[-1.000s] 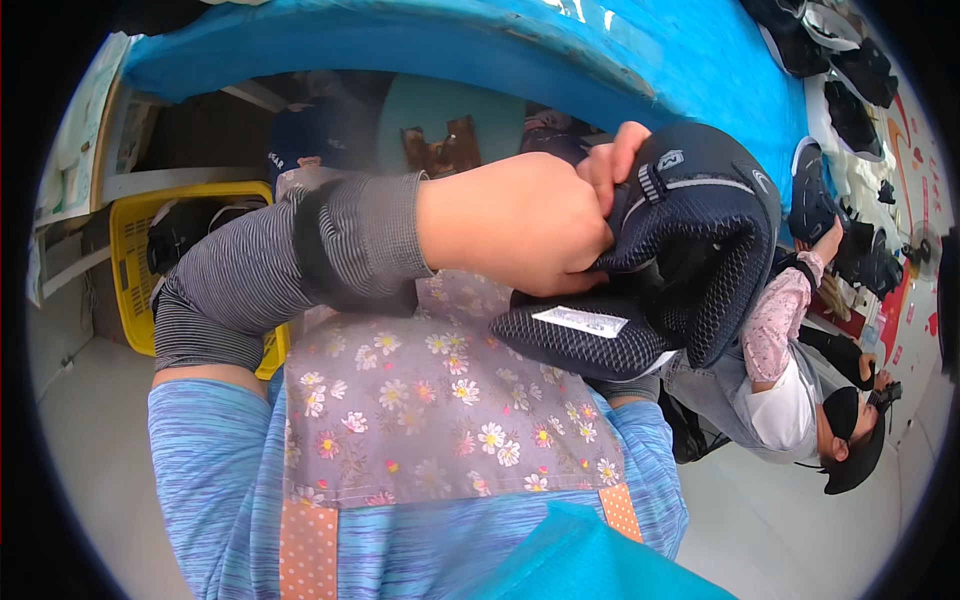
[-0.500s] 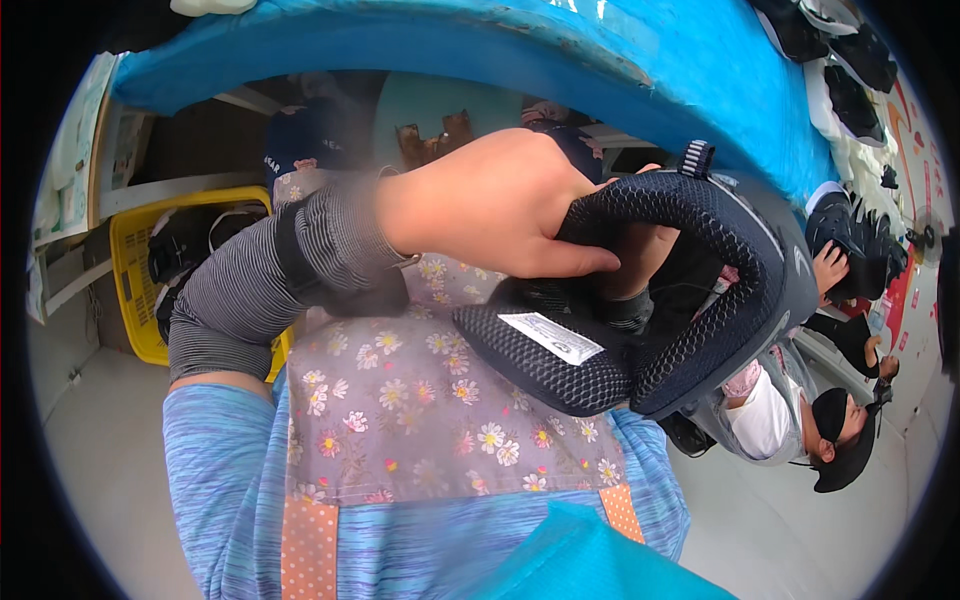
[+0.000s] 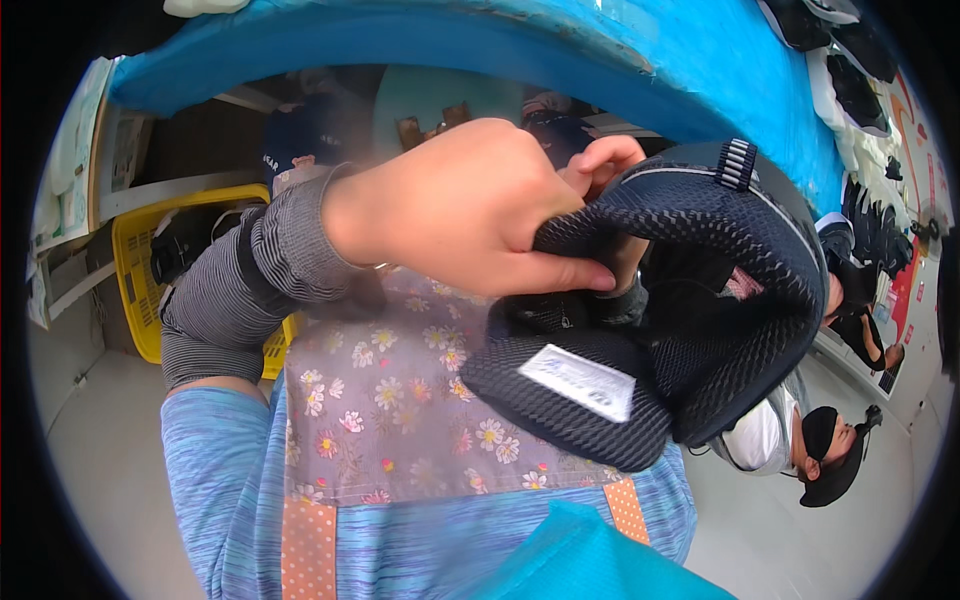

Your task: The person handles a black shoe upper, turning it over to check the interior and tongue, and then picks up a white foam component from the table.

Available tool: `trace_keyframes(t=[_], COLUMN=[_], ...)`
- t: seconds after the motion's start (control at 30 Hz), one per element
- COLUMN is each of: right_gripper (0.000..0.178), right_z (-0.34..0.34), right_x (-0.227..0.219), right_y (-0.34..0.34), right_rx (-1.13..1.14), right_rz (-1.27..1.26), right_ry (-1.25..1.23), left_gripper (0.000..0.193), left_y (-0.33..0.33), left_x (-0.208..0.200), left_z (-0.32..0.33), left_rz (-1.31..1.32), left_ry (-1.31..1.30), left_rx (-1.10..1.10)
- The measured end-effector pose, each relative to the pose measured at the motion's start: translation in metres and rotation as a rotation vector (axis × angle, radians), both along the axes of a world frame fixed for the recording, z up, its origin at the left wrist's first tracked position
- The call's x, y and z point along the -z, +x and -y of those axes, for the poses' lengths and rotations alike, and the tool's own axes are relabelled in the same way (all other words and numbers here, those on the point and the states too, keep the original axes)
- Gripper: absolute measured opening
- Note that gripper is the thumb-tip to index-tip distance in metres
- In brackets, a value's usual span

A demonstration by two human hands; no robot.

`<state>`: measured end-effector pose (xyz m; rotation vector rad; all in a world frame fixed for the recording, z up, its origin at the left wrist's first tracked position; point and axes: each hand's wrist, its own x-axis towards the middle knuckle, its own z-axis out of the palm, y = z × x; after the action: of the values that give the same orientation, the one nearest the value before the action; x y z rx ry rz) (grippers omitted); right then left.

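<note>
A dark navy mesh shoe (image 3: 735, 375) fills the space before my chest, tilted so its padded opening faces me. A white label sits on its tongue (image 3: 577, 383), and a striped pull loop stands on its collar. My left hand (image 3: 470, 210) is closed, pinching the collar edge between thumb and curled fingers. Behind that edge shows my right hand (image 3: 608, 163), its fingers bent at the collar's far side. Its wrist and striped cuff appear through the gap beside the tongue. Most of the right palm is hidden by the shoe and my left hand.
A blue-covered bench (image 3: 480, 40) runs across the far side. Several dark shoes (image 3: 855, 95) stand at the far right. To the left is a yellow basket (image 3: 135, 285) holding dark items. At the right a person (image 3: 765, 440) in a black cap sits close by.
The shoe has turned and its collar has bent, with the tongue label shifting right and down and the pull loop rightward. My left hand has moved slightly left; more right fingers show.
</note>
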<state>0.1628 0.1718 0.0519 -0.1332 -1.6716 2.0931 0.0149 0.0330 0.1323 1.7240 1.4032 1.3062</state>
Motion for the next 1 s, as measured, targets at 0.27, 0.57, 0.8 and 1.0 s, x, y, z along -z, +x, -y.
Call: trace_keyframes(t=[0.27, 0.57, 0.8, 1.0], right_gripper=[0.049, 0.055, 0.061, 0.065], right_z=[0.004, 0.003, 0.010, 0.019], right_x=[-0.012, -0.019, -0.021, -0.009], right_y=[0.013, 0.009, 0.002, -0.006], right_rx=[-0.060, -0.075, -0.105, -0.110], right_rz=[0.004, 0.011, 0.036, 0.032], right_ry=[0.090, 0.144, 0.207, 0.225], left_gripper=[0.029, 0.023, 0.032, 0.032], left_y=[0.000, -0.010, 0.001, -0.001], left_x=[0.008, -0.001, 0.010, 0.006], left_z=[0.003, 0.009, 0.017, 0.018], left_rz=[0.172, -0.029, 0.296, 0.428], left_ry=[0.087, -0.353, -0.067, -0.097], left_rx=[0.002, 0.023, -0.005, -0.009])
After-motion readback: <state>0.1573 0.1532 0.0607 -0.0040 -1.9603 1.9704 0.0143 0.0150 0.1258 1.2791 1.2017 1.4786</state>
